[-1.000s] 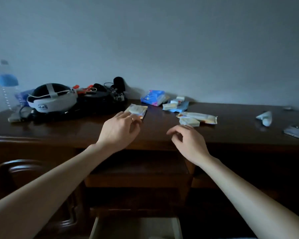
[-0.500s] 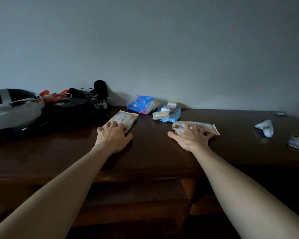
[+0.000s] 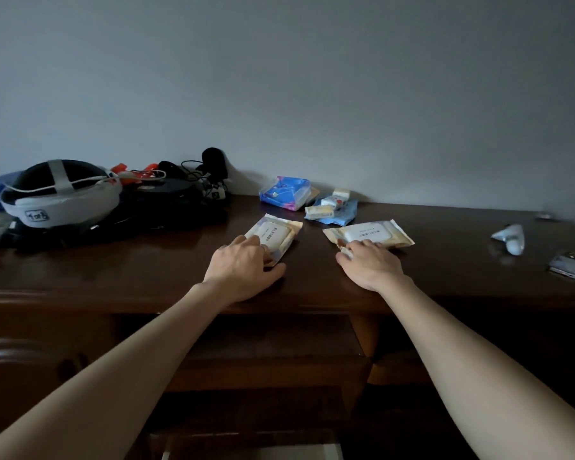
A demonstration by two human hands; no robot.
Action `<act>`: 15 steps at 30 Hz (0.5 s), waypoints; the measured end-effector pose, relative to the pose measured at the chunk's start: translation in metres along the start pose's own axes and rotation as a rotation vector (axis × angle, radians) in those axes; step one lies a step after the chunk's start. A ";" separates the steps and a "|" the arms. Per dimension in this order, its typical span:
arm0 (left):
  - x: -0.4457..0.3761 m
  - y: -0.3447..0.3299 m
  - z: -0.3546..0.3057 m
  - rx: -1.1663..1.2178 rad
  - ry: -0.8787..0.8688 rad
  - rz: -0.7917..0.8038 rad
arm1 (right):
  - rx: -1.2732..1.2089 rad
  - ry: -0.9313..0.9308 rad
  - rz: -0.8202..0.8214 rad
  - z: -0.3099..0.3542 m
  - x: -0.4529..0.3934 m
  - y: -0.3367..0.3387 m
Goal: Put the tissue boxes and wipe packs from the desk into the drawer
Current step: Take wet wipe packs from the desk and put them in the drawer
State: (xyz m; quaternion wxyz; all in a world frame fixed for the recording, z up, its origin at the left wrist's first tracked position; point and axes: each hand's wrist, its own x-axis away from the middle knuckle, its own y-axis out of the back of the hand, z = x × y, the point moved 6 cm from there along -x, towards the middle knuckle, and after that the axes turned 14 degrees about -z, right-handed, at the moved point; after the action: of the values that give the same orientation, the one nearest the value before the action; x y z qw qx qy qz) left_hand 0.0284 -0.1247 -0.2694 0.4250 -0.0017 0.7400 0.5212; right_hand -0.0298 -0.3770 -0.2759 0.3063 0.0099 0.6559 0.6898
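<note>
Two cream wipe packs lie on the dark wooden desk (image 3: 113, 270). My left hand (image 3: 243, 268) grips the near end of the left wipe pack (image 3: 274, 234), fingers on top and thumb at its side. My right hand (image 3: 369, 262) holds the near edge of the right wipe pack (image 3: 372, 235). Behind them by the wall sit a blue tissue pack (image 3: 286, 193) and several small tissue packets (image 3: 332, 207) on a blue wrapper. The open drawer (image 3: 253, 452) shows at the bottom edge, below my arms.
A white and black headset (image 3: 57, 194) with cables and dark gear fills the desk's left side. A crumpled white tissue (image 3: 510, 237) and a phone (image 3: 573, 265) lie at the right. A chair back (image 3: 0, 351) stands at lower left.
Both hands reached forward from the desk's front edge onto the two wipe packs and closed on their near ends. The camera tilted, bringing the drawer edge back into view.
</note>
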 end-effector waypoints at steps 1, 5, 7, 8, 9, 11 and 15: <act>0.014 0.009 -0.008 -0.004 -0.023 0.003 | 0.001 0.037 -0.026 0.007 0.013 0.007; 0.066 0.042 -0.033 -0.033 -0.160 -0.065 | -0.002 0.253 -0.239 0.040 0.076 0.034; 0.090 0.058 -0.039 0.011 -0.249 -0.214 | 0.000 0.331 -0.311 0.052 0.109 0.041; 0.103 0.067 -0.040 0.045 -0.269 -0.293 | 0.011 0.350 -0.314 0.053 0.122 0.043; 0.115 0.073 -0.040 0.075 -0.269 -0.359 | 0.025 0.372 -0.321 0.053 0.133 0.044; 0.132 0.082 -0.036 0.134 -0.210 -0.422 | 0.038 0.403 -0.391 0.047 0.147 0.050; 0.130 0.077 -0.008 0.544 0.395 -0.310 | -0.102 0.277 -0.591 0.024 0.155 0.065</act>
State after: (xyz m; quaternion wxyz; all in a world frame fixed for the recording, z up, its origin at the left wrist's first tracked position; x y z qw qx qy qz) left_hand -0.0937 -0.0380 -0.2917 0.3328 -0.1017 0.9102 0.2245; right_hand -0.1722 -0.2850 -0.2735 0.4009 -0.2901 0.6307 0.5978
